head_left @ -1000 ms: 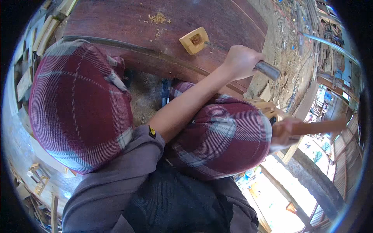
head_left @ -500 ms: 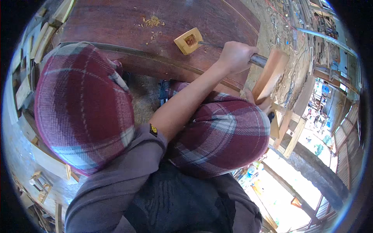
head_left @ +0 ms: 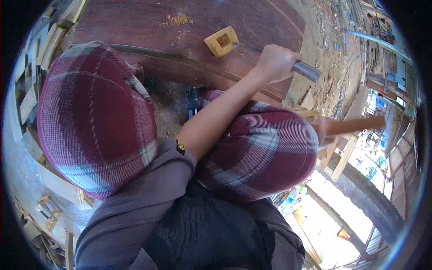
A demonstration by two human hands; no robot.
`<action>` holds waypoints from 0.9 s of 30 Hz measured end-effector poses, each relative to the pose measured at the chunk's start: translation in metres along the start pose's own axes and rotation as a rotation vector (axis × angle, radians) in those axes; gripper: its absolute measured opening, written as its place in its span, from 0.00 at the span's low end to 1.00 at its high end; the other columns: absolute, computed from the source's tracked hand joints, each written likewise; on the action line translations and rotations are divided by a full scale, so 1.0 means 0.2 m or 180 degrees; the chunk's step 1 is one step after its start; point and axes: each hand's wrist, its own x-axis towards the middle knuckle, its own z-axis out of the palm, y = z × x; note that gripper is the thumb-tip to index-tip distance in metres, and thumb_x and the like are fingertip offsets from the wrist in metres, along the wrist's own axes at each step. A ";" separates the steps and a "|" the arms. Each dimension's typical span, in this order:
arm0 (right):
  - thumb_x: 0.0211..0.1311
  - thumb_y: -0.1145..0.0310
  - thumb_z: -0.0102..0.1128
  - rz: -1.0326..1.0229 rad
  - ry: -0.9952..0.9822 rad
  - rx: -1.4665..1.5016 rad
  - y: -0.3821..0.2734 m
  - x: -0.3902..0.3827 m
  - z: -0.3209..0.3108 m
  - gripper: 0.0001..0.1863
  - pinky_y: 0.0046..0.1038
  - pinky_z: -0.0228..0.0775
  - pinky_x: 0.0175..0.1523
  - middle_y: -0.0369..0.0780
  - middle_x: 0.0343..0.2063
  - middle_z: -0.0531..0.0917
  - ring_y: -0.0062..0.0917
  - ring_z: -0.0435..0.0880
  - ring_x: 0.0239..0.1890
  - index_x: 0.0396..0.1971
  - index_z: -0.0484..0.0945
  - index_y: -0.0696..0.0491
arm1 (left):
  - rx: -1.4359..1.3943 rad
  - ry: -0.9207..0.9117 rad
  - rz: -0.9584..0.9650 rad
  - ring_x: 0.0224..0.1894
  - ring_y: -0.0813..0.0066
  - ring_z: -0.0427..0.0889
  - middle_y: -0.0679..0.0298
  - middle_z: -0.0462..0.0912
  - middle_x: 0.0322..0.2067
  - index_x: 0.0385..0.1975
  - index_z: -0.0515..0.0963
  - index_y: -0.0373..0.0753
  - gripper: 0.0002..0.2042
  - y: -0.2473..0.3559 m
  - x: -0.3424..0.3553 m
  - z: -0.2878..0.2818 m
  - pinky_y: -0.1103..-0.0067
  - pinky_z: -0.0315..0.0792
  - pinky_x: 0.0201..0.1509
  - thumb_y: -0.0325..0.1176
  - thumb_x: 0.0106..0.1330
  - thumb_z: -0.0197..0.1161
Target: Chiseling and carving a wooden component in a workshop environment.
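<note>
Left hand (head_left: 275, 64): my closed grip held a chisel (head_left: 307, 71)
Right hand (head_left: 321, 130): my grip held a mallet (head_left: 355, 125)
Block (head_left: 214, 46): sat on the worktop (head_left: 121, 24)

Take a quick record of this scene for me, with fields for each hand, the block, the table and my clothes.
Left hand: closed around chisel
Right hand: holding wood piece, blurred, apart from chisel
Block: pale wood, hollow in its face, chisel tip at its right edge
Table: dark reddish wood, under block and shavings
Clothes: grey sleeve, maroon plaid over both knees
</note>
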 end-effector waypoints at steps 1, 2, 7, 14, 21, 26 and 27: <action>0.61 0.56 0.61 0.0014 -0.0039 -0.0212 -0.02 0.02 0.22 0.22 0.30 0.77 0.50 0.44 0.38 0.83 0.34 0.83 0.41 0.49 0.76 0.55 | 0.0208 0.0028 -0.0110 0.27 0.60 0.83 0.64 0.82 0.21 0.29 0.80 0.51 0.09 -0.08 -0.07 -0.03 0.65 0.74 0.29 0.33 0.46 0.65; 0.59 0.57 0.63 -0.1013 0.0557 0.0027 0.11 0.01 0.21 0.22 0.29 0.77 0.48 0.43 0.39 0.83 0.32 0.83 0.40 0.48 0.75 0.56 | 0.0022 0.0056 0.0069 0.27 0.60 0.83 0.64 0.82 0.21 0.29 0.80 0.51 0.09 0.02 0.00 0.01 0.65 0.74 0.29 0.33 0.46 0.65; 0.54 0.61 0.68 -0.5232 0.1952 0.1305 0.22 0.26 0.32 0.21 0.27 0.76 0.42 0.42 0.39 0.81 0.27 0.81 0.35 0.43 0.74 0.58 | -0.0011 0.0055 -0.0044 0.27 0.60 0.83 0.63 0.83 0.23 0.29 0.81 0.51 0.08 0.06 0.02 0.05 0.65 0.75 0.31 0.34 0.47 0.65; 0.50 0.62 0.71 -0.4717 0.1819 0.0717 0.20 0.19 0.37 0.22 0.29 0.75 0.36 0.44 0.34 0.81 0.29 0.80 0.29 0.39 0.76 0.61 | -0.0035 0.0126 -0.0271 0.29 0.59 0.83 0.62 0.83 0.24 0.31 0.82 0.52 0.10 0.04 0.05 0.03 0.65 0.75 0.32 0.36 0.47 0.67; 0.45 0.72 0.67 -0.6601 0.2148 0.2557 0.23 0.40 0.16 0.20 0.22 0.73 0.29 0.42 0.26 0.80 0.21 0.78 0.22 0.40 0.75 0.61 | 0.0249 -0.0109 0.0171 0.29 0.61 0.83 0.64 0.82 0.22 0.30 0.81 0.50 0.08 0.01 -0.03 0.08 0.65 0.73 0.32 0.35 0.47 0.66; 0.39 0.80 0.65 -0.5911 0.0811 0.1905 0.17 0.57 -0.02 0.21 0.21 0.74 0.26 0.42 0.27 0.81 0.19 0.78 0.20 0.39 0.75 0.59 | 0.0076 0.0447 0.0200 0.31 0.64 0.83 0.67 0.81 0.22 0.28 0.80 0.49 0.08 0.07 -0.02 0.06 0.68 0.72 0.36 0.33 0.46 0.67; 0.37 0.82 0.65 -0.5984 0.0442 0.2572 0.15 0.67 0.00 0.23 0.21 0.74 0.25 0.41 0.30 0.81 0.18 0.79 0.21 0.40 0.75 0.58 | 0.0044 0.0427 0.0212 0.31 0.64 0.83 0.67 0.81 0.22 0.28 0.80 0.49 0.08 0.11 0.01 0.02 0.68 0.72 0.36 0.33 0.46 0.67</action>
